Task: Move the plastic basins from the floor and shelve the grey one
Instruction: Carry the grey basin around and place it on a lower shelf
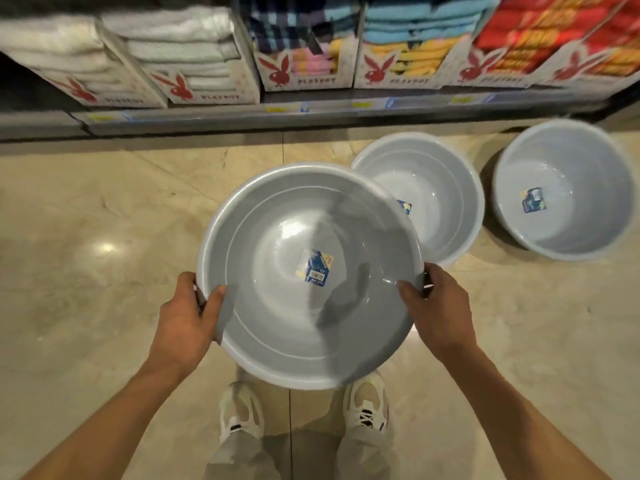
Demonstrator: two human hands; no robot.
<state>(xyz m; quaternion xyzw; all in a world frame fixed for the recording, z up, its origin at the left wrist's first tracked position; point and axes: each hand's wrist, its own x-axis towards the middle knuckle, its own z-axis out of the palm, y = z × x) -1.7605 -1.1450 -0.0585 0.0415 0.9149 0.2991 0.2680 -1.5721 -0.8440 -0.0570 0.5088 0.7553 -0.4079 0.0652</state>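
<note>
I hold a round grey plastic basin (277,327) above the floor, in front of my legs. A blue label is stuck at the centre of its bottom. My left hand (185,317) grips its left rim, thumb inside the bowl. My right hand (438,306) grips the right rim the same way. Two paler blue-grey basins stand on the floor beyond it: one (440,188) just behind the held basin and partly covered by it, the other (571,192) farther right. Each carries a blue label inside.
A low shelf (311,112) runs across the top, loaded with cardboard display boxes of folded towels: white (173,46), checked and pink, blue and yellow, red. The polished beige tile floor (86,237) spreads to the left. My white shoes (365,403) show below the basin.
</note>
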